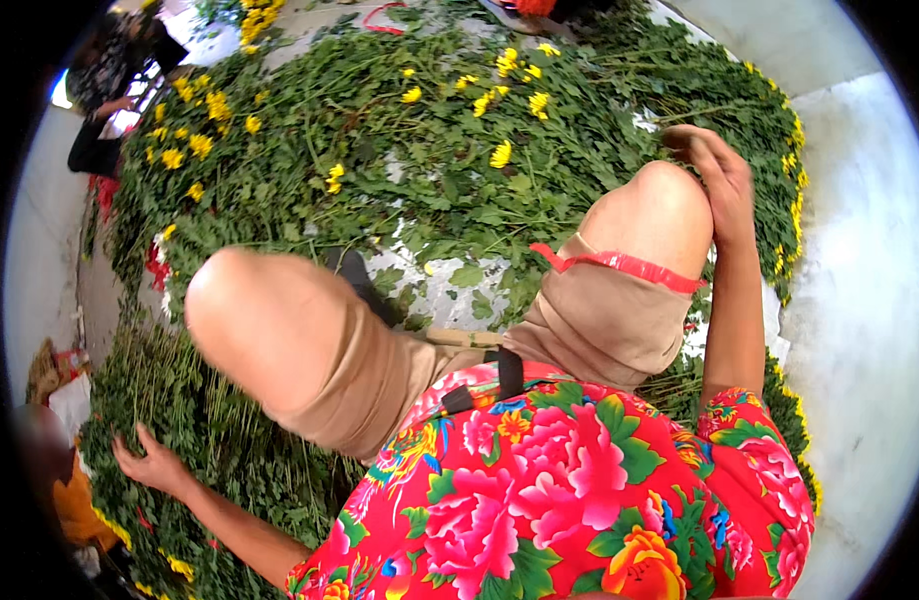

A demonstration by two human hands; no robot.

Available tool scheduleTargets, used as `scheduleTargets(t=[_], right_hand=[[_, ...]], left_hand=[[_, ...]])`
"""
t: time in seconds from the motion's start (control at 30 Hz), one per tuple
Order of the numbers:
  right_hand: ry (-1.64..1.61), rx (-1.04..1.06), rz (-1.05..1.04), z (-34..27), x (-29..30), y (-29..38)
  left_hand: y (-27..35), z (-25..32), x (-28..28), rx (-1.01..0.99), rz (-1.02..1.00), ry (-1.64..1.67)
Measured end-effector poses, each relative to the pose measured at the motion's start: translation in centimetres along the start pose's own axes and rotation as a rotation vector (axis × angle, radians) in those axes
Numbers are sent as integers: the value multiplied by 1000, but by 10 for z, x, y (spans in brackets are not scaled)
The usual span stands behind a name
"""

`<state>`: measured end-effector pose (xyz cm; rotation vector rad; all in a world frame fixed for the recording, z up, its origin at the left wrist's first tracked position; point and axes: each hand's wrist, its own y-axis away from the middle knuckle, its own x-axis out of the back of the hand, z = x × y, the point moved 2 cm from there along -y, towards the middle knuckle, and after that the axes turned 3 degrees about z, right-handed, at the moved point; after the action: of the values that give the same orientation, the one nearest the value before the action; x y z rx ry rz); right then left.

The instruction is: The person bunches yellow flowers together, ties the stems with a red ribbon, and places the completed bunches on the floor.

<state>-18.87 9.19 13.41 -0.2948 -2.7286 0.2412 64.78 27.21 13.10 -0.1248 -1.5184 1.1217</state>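
My left hand (151,461) is at the lower left, fingers apart, over a thick layer of bundled chrysanthemum stems (226,420). Nothing shows in its grasp. My right hand (718,180) is beside my bare right knee (662,195), slightly blurred, its fingers bent and apart with no object visible in them. A red plastic strip (624,266) lies across my right thigh, over the rolled hem of my beige shorts (602,311). In front of my knees spreads a heap of leafy green stems (429,142). Loose yellow chrysanthemum blooms (500,154) are scattered on it.
Bundles with yellow heads (797,172) line the white wall (864,225) at right. Another person's arm (103,146) shows at upper left. An orange cloth (84,502) is at lower left. A red strip (384,19) lies on the far floor. Leaves litter the floor (459,289) between my legs.
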Motion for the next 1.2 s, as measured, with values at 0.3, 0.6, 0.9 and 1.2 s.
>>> scheduleTargets(t=[0.3, 0.6, 0.9, 1.2], right_hand=[[827, 443, 59, -55, -9, 121], [308, -572, 325, 131, 80, 174], [929, -384, -330, 280, 68, 88], [982, -353, -178, 382, 26, -71]], left_hand=[[-10, 322, 24, -568, -96, 485], [41, 446, 30, -962, -454, 784], [93, 473, -8, -919, -995, 699], [141, 506, -39, -901, -1302, 548]])
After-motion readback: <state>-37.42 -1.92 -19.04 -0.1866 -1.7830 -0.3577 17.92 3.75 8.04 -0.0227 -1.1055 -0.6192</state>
